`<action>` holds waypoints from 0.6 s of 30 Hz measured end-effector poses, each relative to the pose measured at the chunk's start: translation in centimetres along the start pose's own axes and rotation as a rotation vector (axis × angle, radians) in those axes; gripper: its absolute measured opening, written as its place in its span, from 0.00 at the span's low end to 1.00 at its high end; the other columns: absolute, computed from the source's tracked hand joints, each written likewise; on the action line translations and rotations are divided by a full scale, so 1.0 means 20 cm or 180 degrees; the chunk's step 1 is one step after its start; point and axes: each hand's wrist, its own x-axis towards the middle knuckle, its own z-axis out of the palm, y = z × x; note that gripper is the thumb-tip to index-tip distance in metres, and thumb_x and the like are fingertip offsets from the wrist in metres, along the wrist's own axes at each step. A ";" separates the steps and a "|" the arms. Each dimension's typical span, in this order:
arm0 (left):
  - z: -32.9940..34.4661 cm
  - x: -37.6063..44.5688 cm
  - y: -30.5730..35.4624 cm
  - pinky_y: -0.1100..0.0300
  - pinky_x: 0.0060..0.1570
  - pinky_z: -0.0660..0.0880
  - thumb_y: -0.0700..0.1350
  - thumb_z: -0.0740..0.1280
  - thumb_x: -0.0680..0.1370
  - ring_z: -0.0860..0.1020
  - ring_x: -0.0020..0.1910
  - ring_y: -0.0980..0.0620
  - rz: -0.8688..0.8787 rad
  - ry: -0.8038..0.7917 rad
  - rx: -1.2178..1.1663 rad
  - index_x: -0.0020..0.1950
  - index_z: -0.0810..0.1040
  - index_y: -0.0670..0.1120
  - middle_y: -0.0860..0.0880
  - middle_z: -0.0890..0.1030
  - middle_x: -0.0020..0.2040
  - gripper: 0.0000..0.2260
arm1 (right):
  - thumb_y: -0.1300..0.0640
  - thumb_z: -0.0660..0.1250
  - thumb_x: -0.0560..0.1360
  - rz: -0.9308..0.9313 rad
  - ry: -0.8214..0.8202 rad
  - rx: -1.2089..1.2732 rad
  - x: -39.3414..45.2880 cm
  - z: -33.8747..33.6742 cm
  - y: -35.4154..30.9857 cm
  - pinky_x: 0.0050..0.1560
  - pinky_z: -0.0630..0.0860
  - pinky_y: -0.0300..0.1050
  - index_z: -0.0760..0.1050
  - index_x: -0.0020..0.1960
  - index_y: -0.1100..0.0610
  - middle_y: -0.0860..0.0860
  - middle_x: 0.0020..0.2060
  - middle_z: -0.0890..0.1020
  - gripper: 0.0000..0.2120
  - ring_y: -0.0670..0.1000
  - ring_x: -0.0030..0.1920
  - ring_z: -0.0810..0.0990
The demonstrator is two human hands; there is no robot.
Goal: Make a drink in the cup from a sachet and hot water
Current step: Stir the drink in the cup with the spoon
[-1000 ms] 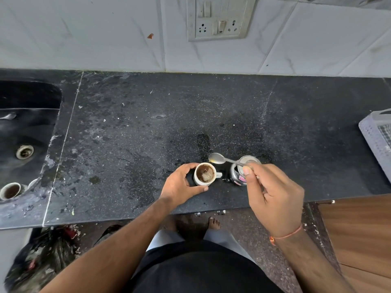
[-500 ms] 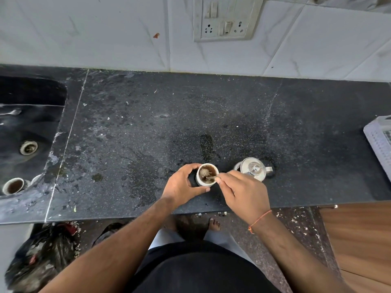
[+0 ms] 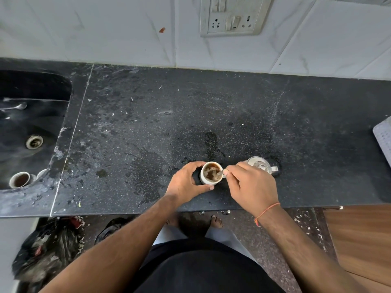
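Nearest me, my torso and both forearms fill the bottom of the head view, and my bare feet show on the floor under the counter edge; a dark bag (image 3: 45, 248) at lower left is blurred and I can't make out what is in it. My right hand (image 3: 251, 187), with an orange thread at the wrist, pinches a spoon (image 3: 220, 172): only a short piece of handle shows, the bowl is sunk in the drink and the rest is hidden under my fingers. My left hand (image 3: 186, 181) curls round the white cup (image 3: 211, 174), thumb on the near side, fingers round the far side, covering its left wall. The cup stands on the black counter (image 3: 148, 123) close to the front edge, holding brown frothy liquid. Just right of it, partly behind my right hand, sits a small steel kettle (image 3: 261, 166). Wet patches and white specks mark the counter. Far left, a sink (image 3: 27, 123) holds another used cup (image 3: 19, 179), cut partly by the rim. At the right edge a grey tray (image 3: 383, 136) is cropped. On the wall tiles, a switch plate (image 3: 231, 16) is cut off at the top.
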 end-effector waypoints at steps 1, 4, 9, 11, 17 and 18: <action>0.00 0.00 0.00 0.74 0.47 0.71 0.64 0.85 0.65 0.77 0.46 0.73 0.0000 0.0001 0.0011 0.68 0.76 0.68 0.72 0.78 0.60 0.34 | 0.52 0.70 0.82 0.0045 -0.0008 0.0121 0.00 0.00 -0.01 0.26 0.69 0.46 0.84 0.46 0.49 0.48 0.36 0.80 0.07 0.55 0.33 0.80; 0.00 0.00 0.00 0.72 0.48 0.71 0.64 0.85 0.65 0.78 0.48 0.73 0.0026 0.0015 0.0032 0.67 0.75 0.71 0.72 0.78 0.60 0.33 | 0.51 0.69 0.83 0.0119 0.0023 0.0355 0.00 0.02 -0.04 0.27 0.71 0.48 0.85 0.48 0.48 0.48 0.37 0.81 0.07 0.55 0.34 0.80; 0.00 0.00 0.01 0.72 0.46 0.70 0.66 0.84 0.65 0.77 0.47 0.74 0.0078 0.0037 0.0061 0.64 0.72 0.76 0.74 0.77 0.61 0.33 | 0.51 0.69 0.84 0.0151 0.0070 0.0184 0.02 0.04 -0.05 0.26 0.68 0.47 0.85 0.49 0.49 0.48 0.37 0.80 0.07 0.55 0.33 0.80; 0.00 0.00 0.01 0.73 0.45 0.70 0.66 0.84 0.65 0.77 0.46 0.74 0.0054 0.0033 0.0047 0.66 0.74 0.73 0.74 0.77 0.61 0.33 | 0.52 0.69 0.84 0.0138 0.0073 0.0059 0.03 0.04 -0.04 0.26 0.69 0.47 0.85 0.49 0.50 0.49 0.37 0.81 0.07 0.55 0.34 0.80; 0.00 0.00 0.00 0.75 0.42 0.71 0.66 0.84 0.65 0.77 0.45 0.73 0.0045 0.0031 0.0012 0.64 0.72 0.77 0.73 0.78 0.60 0.33 | 0.52 0.70 0.83 0.0318 0.0014 0.0052 0.00 0.01 -0.01 0.26 0.71 0.46 0.85 0.47 0.49 0.48 0.37 0.81 0.07 0.55 0.34 0.81; 0.00 0.00 0.00 0.74 0.43 0.71 0.66 0.84 0.64 0.77 0.45 0.73 0.0050 0.0028 0.0002 0.63 0.71 0.78 0.73 0.78 0.60 0.33 | 0.51 0.69 0.83 0.0374 -0.0018 0.0140 0.00 0.01 -0.02 0.27 0.73 0.48 0.85 0.48 0.48 0.48 0.37 0.81 0.08 0.55 0.35 0.81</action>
